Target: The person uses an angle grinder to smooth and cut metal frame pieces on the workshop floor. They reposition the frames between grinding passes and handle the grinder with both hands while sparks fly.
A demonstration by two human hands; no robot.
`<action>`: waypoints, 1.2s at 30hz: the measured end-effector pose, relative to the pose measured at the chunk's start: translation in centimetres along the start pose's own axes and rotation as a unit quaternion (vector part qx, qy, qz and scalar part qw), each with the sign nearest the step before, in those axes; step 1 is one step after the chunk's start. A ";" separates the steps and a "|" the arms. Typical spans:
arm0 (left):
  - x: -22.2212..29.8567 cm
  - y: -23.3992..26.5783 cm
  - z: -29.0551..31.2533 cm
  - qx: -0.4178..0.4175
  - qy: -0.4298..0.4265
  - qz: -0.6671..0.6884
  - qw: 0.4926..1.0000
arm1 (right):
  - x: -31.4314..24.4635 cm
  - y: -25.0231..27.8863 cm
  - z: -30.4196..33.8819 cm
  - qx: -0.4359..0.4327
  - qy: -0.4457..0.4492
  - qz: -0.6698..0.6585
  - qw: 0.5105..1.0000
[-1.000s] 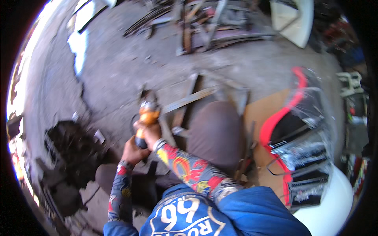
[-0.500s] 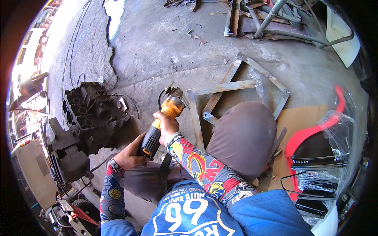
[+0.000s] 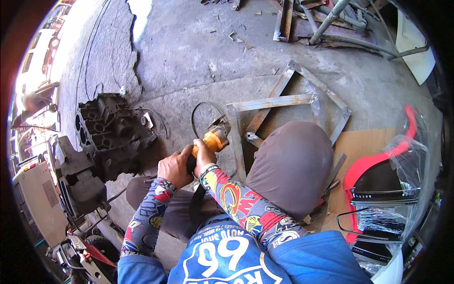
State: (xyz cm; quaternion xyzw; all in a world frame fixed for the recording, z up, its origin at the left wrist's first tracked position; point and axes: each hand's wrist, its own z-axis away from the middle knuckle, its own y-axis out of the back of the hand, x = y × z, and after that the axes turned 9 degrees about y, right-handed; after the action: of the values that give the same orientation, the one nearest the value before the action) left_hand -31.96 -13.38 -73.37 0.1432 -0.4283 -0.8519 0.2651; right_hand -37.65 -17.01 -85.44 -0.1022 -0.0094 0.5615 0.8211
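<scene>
My right hand (image 3: 205, 155) grips the yellow body of an angle grinder (image 3: 215, 140). My left hand (image 3: 175, 169) is closed round its black rear part, close against my right hand. Most of that rear part is hidden by my hands. The thin disc (image 3: 216, 120) shows edge-on at the far end, and I cannot tell whether it spins. Beside the grinder's head, on its right, lies a steel angle-bar frame (image 3: 274, 102). A second angle-bar frame (image 3: 326, 90) overlaps it. My knee (image 3: 291, 165) covers part of both.
A dark engine block (image 3: 116, 132) sits at the left, with a thin black cable (image 3: 194, 111) on the floor nearby. Flat cardboard (image 3: 366, 142) and a plastic-wrapped red-edged part (image 3: 352, 175) lie at the right. Scrap metal and tubing (image 3: 331, 19) are piled at the far right.
The grinder has moved right and slightly nearer me, its head now closer to the frame. My left hand has shifted up and right, next to my right hand.
</scene>
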 end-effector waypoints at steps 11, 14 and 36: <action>-1.4 -1.3 -2.3 0.001 -0.078 0.047 0.996 | 0.8 1.2 -2.9 0.000 0.010 0.002 1.000; -1.3 -1.3 -2.8 0.009 -0.080 0.050 0.996 | 0.7 1.1 -3.4 -0.005 0.017 -0.005 1.000; -2.0 -1.8 -3.7 -0.014 -0.066 0.042 0.997 | 0.4 1.0 -3.3 -0.009 0.010 0.023 1.000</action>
State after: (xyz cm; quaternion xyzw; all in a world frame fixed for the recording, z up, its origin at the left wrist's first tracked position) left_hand -29.18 -13.76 -76.93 0.0649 -0.4382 -0.8537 0.2739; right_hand -37.96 -16.79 -88.86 -0.1154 -0.0037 0.5794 0.8068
